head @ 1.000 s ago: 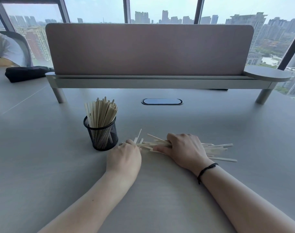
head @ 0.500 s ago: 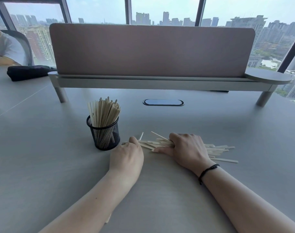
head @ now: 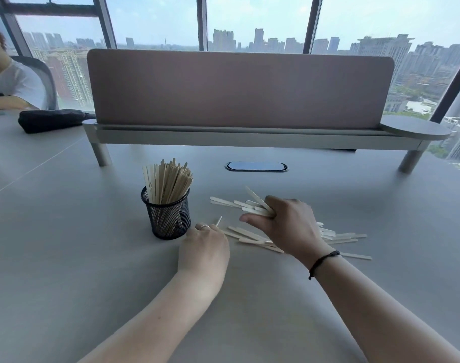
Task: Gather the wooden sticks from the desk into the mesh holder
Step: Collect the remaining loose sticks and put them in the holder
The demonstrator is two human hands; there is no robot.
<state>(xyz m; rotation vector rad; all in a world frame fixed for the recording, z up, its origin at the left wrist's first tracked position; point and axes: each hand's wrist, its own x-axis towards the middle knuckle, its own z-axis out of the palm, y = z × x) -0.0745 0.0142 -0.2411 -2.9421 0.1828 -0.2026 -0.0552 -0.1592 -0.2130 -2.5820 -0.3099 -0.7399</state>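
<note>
1. Head view puts the wooden sticks in three lots: a full sheaf standing upright in the mesh holder (head: 166, 215), a small bundle (head: 245, 204) raised off the desk (head: 66, 258), and loose sticks (head: 339, 238) lying flat in a fan to the right of the holder.
2. Right hand (head: 289, 227) has its grip curled round the small bundle, whose free ends point left toward the holder, above the loose pile.
3. Left hand (head: 204, 248) rests on the desk just right of the holder's base, knuckles up; one thin stick (head: 218, 221) pokes out past its fingers, so it seems to pinch that stick, though the fingertips are hidden.
4. Progress, as I judge it: well over half done, since the holder is packed, yet a fair scatter of sticks is left on the desk, partly covered by the right wrist.
5. Around: a cable grommet (head: 256, 166) behind, a raised shelf with a fabric screen (head: 239, 87), a dark pouch (head: 49, 120) far left beside a seated person (head: 6, 85). The crowded holder mouth looks the main hindrance.
</note>
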